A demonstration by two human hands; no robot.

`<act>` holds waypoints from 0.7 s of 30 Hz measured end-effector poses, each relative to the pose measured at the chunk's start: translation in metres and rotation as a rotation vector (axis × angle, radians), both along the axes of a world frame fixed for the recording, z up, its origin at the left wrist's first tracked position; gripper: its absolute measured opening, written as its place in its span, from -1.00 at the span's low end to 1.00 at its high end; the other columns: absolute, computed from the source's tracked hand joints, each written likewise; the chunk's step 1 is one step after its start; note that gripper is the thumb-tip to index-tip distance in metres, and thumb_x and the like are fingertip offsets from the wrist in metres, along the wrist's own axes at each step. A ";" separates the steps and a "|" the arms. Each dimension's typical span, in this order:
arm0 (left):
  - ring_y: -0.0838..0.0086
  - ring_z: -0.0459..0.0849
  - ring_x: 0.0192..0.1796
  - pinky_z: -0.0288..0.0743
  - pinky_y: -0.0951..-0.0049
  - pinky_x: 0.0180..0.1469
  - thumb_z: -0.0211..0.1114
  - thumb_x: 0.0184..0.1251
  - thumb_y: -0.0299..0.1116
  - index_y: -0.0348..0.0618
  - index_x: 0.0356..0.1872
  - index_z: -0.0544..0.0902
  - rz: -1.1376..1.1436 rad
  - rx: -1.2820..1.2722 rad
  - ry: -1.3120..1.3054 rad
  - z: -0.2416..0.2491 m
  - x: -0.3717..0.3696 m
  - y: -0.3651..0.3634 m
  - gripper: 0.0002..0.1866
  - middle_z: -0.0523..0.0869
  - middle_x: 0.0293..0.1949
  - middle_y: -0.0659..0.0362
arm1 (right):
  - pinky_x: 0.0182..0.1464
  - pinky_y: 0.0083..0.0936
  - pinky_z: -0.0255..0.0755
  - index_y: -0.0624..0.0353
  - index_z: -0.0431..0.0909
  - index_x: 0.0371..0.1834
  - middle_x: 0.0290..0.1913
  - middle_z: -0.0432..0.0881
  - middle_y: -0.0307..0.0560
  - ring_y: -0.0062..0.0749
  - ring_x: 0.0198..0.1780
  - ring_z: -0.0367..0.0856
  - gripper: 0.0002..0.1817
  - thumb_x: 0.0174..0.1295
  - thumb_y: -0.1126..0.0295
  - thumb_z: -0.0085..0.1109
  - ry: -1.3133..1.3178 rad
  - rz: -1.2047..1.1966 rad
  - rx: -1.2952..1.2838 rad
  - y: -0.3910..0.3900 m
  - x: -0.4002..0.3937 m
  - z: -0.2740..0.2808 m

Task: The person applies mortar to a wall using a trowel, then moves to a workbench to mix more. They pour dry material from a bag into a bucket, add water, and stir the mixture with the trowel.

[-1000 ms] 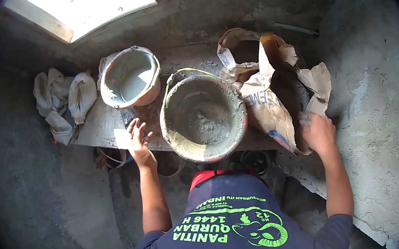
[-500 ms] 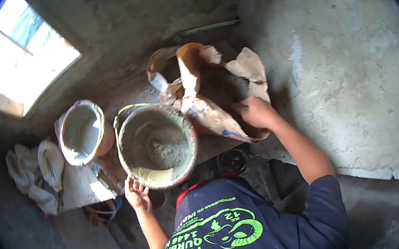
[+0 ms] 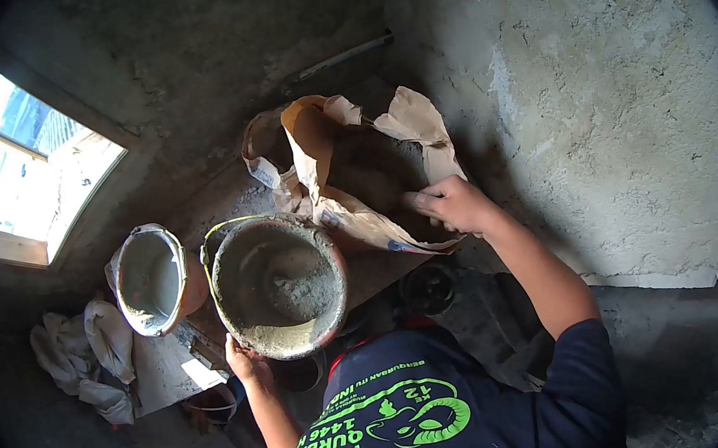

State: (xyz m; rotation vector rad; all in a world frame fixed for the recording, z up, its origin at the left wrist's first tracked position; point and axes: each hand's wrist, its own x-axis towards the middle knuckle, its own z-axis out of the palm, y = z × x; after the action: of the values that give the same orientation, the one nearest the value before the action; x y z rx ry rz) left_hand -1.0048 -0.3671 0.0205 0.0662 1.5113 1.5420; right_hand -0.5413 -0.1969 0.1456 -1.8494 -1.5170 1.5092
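A mortar-crusted bucket (image 3: pixel 239 339) with a yellow handle tilts toward me, grey powder lying in its bottom. My left hand (image 3: pixel 250 369) grips its lower left side, the thumb near the rim and the other fingers hidden behind the wall. To the right stands a torn brown paper sack (image 3: pixel 349 212) with dark powder inside. At the sack's right edge, my right hand (image 3: pixel 456 206) is closed in a fist around something that I cannot make out. A second bucket (image 3: pixel 185 288), coated in grey, is left of the first.
A whitish cloth or sack (image 3: pixel 107 341) lies at the left, beside a pale board (image 3: pixel 160 379). Rough concrete walls (image 3: pixel 611 107) close in the corner, with a window (image 3: pixel 25 165) at upper left. Dark round containers (image 3: pixel 428 287) sit below the work surface.
The view has shifted, so the buckets and sack appear lower and further left. My left hand has closed against the bucket's side. My right hand stays at the sack's mouth.
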 end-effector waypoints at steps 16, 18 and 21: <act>0.55 0.59 -0.07 0.39 0.34 -0.09 0.03 0.54 0.14 0.11 0.15 0.66 -0.150 -0.003 -0.010 -0.007 -0.034 -0.013 -0.54 0.75 -0.02 0.41 | -0.68 -0.76 0.11 0.29 0.62 0.15 -0.47 0.57 -0.21 -0.77 -0.67 0.30 -0.60 0.51 0.18 0.09 0.310 -0.221 0.039 -0.042 0.027 0.096; 0.54 0.57 -0.06 0.40 0.27 -0.03 0.06 0.52 0.16 0.11 0.14 0.66 -0.157 -0.024 0.007 -0.010 -0.034 -0.015 -0.53 0.74 -0.02 0.40 | -0.68 -0.76 0.10 0.28 0.59 0.20 -0.46 0.58 -0.21 -0.78 -0.68 0.29 -0.59 0.51 0.17 0.09 0.311 -0.225 0.062 -0.042 0.025 0.113; 0.47 0.62 0.02 0.43 0.18 0.08 0.06 0.52 0.16 0.07 0.16 0.66 -0.182 0.006 -0.060 -0.023 -0.040 -0.020 -0.52 0.75 0.02 0.35 | -0.69 -0.77 0.08 0.34 0.54 0.26 -0.45 0.58 -0.19 -0.78 -0.68 0.29 -0.55 0.51 0.20 0.10 0.319 -0.233 0.115 -0.044 0.014 0.140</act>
State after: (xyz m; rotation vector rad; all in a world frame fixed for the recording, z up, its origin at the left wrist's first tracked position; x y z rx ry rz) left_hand -1.0450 -0.3871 -0.0020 0.1555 1.4137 1.3911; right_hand -0.5277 -0.2410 0.2856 -1.5685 -1.1726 1.4879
